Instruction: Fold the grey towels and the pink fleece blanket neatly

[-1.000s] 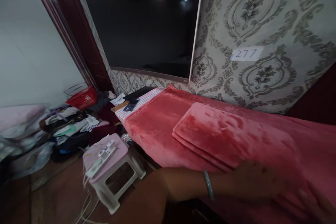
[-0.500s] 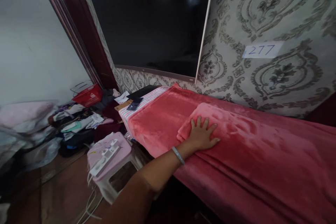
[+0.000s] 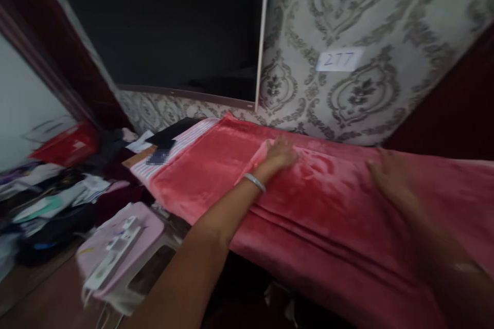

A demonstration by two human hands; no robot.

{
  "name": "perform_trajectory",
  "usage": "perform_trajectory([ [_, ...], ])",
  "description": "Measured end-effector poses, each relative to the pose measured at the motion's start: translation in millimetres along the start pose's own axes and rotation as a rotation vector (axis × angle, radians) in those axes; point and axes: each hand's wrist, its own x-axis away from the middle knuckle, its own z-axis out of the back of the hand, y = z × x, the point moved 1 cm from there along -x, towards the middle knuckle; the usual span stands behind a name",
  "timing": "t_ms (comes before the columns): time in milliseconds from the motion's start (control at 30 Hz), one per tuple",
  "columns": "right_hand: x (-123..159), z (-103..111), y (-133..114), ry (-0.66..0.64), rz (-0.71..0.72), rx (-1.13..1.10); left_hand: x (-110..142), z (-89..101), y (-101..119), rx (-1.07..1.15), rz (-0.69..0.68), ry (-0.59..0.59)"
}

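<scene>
A red plush blanket [image 3: 328, 211] is spread over a long raised surface, with a folded layer lying on top of it. My left hand [image 3: 281, 153], wearing a silver bracelet [image 3: 254, 182], is at the far left corner of that folded layer. Its fingers are curled onto the fabric. Farther right, my right hand [image 3: 389, 172] is over the blanket, smeared by motion, so I cannot make out its fingers clearly. A striped cloth [image 3: 193, 136] shows beyond the blanket's left end.
A pink stool [image 3: 144, 216] carrying a white power strip [image 3: 113, 252] stands at the left front. Clothes [image 3: 50, 205] and a red bag [image 3: 67, 144] are piled farther left. A dark television [image 3: 162, 25] hangs on the patterned wall behind, beside a paper marked 277 [image 3: 339, 59].
My left hand has gone from lying flat and spread on the folded layer to curling at its far corner. My right hand has come into view. The view has swung right.
</scene>
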Motion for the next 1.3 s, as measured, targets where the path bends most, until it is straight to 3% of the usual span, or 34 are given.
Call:
perform_trajectory([
  [133,2.3,-7.1,-23.8,-0.203,-0.213,0.067,-29.0,-25.0,-8.7,-0.058,0.032,0.029],
  [300,16.3,-29.9,-26.4,-0.244,-0.198,0.098,-37.7,-52.2,-22.9,-0.149,0.031,0.068],
  [467,15.3,-30.5,-16.3,-0.267,-0.223,0.106,-43.8,-51.8,-23.4,-0.171,0.028,0.081],
  [833,12.7,-22.5,-24.0,-0.259,-0.248,0.081,-47.1,-54.0,-25.3,-0.214,0.018,0.119],
  [967,13.1,-15.3,-29.5,-0.29,-0.263,0.063,-46.9,-48.8,-21.8,-0.216,0.035,0.072],
  [1100,10.2,-1.2,-32.0,-0.36,-0.267,0.042,-41.0,-27.3,-20.8,-0.17,0.067,-0.016],
  [1233,14.0,16.4,-30.1,-0.379,-0.28,0.029,-20.8,-1.3,-32.7,-0.133,0.097,0.001],
  [1300,25.0,22.4,-30.0,-0.351,-0.253,0.053,-5.4,2.5,-40.0,-0.13,0.106,-0.008],
])
